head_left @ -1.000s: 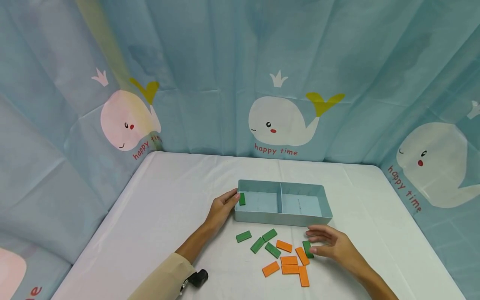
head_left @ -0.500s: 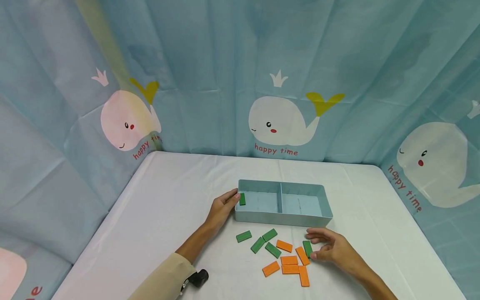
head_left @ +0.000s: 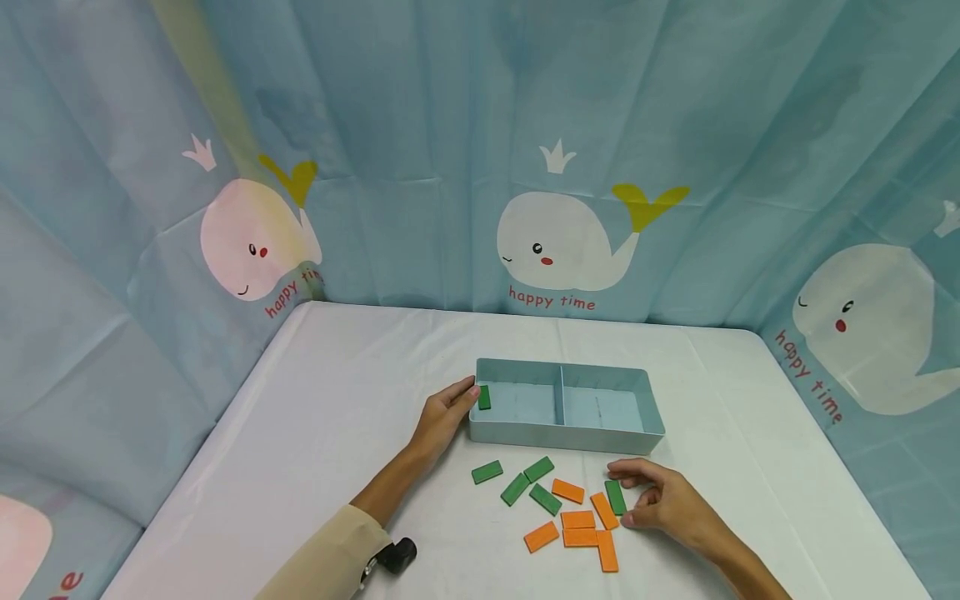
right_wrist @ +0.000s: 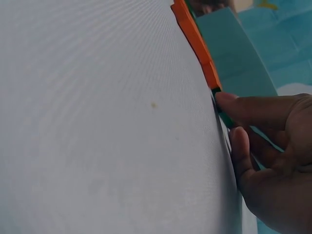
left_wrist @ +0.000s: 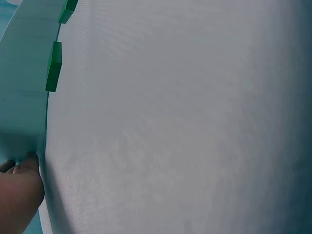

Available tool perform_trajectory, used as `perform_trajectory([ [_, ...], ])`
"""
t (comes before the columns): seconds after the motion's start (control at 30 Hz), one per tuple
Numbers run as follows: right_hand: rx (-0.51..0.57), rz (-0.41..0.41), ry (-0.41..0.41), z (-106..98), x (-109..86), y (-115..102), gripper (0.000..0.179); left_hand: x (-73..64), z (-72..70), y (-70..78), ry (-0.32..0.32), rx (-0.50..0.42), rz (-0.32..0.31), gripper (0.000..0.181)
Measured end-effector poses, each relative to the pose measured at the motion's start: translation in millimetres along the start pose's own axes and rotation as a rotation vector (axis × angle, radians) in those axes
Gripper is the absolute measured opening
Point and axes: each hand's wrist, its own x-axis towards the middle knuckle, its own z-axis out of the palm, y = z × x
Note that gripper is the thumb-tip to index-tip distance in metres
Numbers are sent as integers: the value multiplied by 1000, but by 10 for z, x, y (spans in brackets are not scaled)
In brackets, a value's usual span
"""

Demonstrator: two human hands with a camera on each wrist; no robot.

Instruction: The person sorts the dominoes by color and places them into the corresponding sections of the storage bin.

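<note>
My left hand (head_left: 438,419) grips the left end of a pale blue two-compartment box (head_left: 570,437), its thumb at the rim. Inside the left compartment a green domino-like block (head_left: 484,397) stands against the end wall. Below the box's right front corner, my right hand (head_left: 671,502) pinches another green block (head_left: 616,497) by its ends, between thumb and index finger. That block lies close by the orange blocks. In the right wrist view the green block (right_wrist: 224,117) shows between the fingertips, beside an orange block (right_wrist: 197,41).
Several green blocks (head_left: 546,499) and several orange blocks (head_left: 580,538) lie loose on the white table (head_left: 360,383) in front of the box. The right compartment has only its bare floor showing. A blue curtain (head_left: 420,233) with whale prints hangs behind the table.
My right thumb has slid to the near end of the green block, and the fingers have come down to its far end. The left hand and box have stayed put.
</note>
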Motion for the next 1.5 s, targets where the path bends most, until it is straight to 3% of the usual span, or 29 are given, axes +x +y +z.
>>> perform_trajectory([
  [0.43,-61,-31,39,36,18,25,66,-10,0,4,-1,2,2,64],
  [0.73,6,-39,43,37,9,-4,70,-14,-3,2,-5,5,5,64],
  [1.0,3,-36,46,53,14,-74,68,7,3,-21,-2,-3,2,64],
  [1.3,55,-115,20,48,30,-199,66,-10,2,4,-8,-3,9,63],
  [1.5,62,-89,40,43,27,-305,65,-9,3,8,-8,-7,3,64],
])
